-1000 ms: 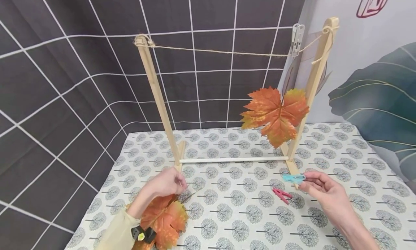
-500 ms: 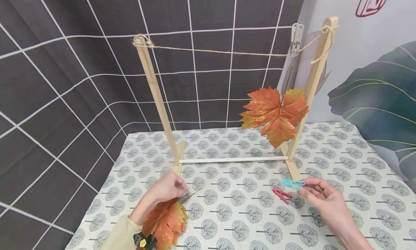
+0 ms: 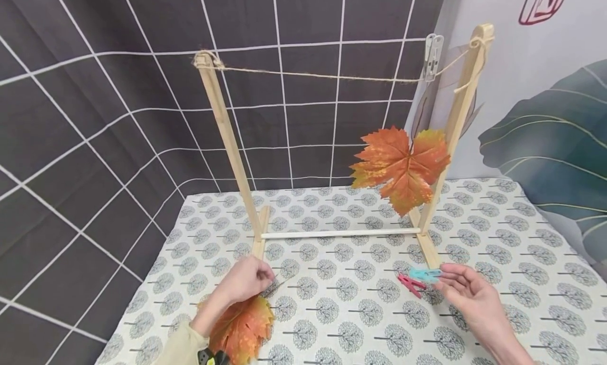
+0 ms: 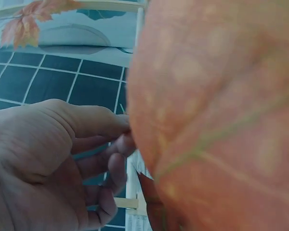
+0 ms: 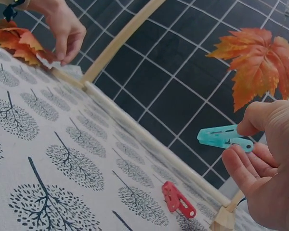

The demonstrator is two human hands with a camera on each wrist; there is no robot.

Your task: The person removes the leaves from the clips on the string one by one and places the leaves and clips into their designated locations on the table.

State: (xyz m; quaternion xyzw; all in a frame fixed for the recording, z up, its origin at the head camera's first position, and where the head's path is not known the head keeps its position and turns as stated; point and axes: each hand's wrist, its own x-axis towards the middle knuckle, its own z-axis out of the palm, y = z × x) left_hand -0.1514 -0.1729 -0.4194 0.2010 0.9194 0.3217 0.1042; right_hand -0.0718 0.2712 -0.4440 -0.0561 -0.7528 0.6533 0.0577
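My left hand point(image 3: 246, 280) is at the lower left, above an orange-and-yellow maple leaf point(image 3: 248, 323). In the left wrist view its thumb and index finger pinch at the edge of the leaf point(image 4: 216, 110), which hides the exact grip. A turquoise clothespin point(image 5: 219, 136) is pinched between the thumb and fingers of my right hand point(image 3: 474, 299), its tip pointing left. On the cloth just below that tip lies a red clothespin point(image 3: 411, 285). A second maple leaf point(image 3: 403, 167) hangs beneath a white clothespin point(image 3: 431, 57) on the twine point(image 3: 313, 75).
A wooden frame stands behind the hands, with a left post point(image 3: 227, 138), a right post point(image 3: 462, 107) and a white bottom rod point(image 3: 341, 233). The table wears a tree-print cloth point(image 3: 351, 336). A dark grid-patterned curtain point(image 3: 313, 128) rises behind and to the left.
My right hand has lowered slightly, bringing the turquoise clothespin close over the red one. My left hand has shifted a little down, with the leaf under it tilting slightly.
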